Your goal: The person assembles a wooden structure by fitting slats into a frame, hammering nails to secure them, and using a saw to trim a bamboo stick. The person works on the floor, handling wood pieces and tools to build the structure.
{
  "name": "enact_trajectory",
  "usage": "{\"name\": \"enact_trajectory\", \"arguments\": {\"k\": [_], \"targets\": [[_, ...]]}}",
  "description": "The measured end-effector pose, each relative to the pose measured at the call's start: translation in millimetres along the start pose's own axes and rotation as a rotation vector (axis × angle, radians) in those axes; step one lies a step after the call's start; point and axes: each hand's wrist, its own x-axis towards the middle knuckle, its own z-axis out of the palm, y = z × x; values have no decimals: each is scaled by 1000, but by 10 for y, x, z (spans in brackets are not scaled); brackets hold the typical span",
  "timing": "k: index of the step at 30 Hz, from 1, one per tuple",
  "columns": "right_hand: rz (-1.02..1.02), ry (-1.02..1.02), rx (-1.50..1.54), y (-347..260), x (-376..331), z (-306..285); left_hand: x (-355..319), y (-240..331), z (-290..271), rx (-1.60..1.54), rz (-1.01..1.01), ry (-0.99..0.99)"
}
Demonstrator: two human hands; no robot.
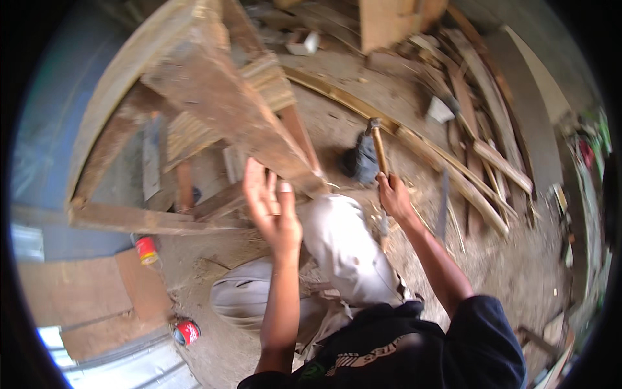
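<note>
My right hand (pixel 394 194) is wrapped round the handle of a hammer (pixel 380 152). The hammer stands upright, its head above my fist, to the right of my knee. My left hand (pixel 275 207) is raised with its fingers stretched out, at the lower edge of a wide brown wooden board (pixel 227 107); whether the fingertips touch it I cannot tell. The board slants down from the upper left, and its lower end comes to my knee in light trousers (pixel 340 233). It appears to be part of a large wooden frame (pixel 149 217) of weathered timbers at the left.
A dark bundle (pixel 361 159) lies on the dirt floor beyond the hammer. Long timbers (pixel 453 172) and a heap of old wood (pixel 486 97) fill the right. A saw-like blade (pixel 443 204) lies by my right forearm. Red cans (pixel 187 332) and brown sheets (pixel 84 292) are at lower left.
</note>
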Motion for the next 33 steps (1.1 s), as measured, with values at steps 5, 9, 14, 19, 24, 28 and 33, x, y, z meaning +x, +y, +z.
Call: {"name": "enact_trajectory", "arguments": {"k": [5, 9, 14, 19, 24, 28, 33], "targets": [[206, 191, -293, 1378, -447, 17, -406, 379, -158, -125, -108, -27], [307, 341, -300, 2252, -1096, 222, -793, 370, -189, -124, -213, -286], [541, 187, -272, 2818, -1599, 408, -1154, 178, -89, 254, -3, -624], [162, 313, -400, 2987, -1493, 592, -1160, 113, -123, 291, -110, -629], [-120, 205, -223, 2844, -1061, 658, -1153, 75, -221, 535, 28, -615], [-224, 88, -207, 2361, -408, 827, -1073, -38, -370, 606, -71, -548], [-783, 169, -332, 1608, 609, 1249, -891, -301, -623, 648, -222, -497]]}}
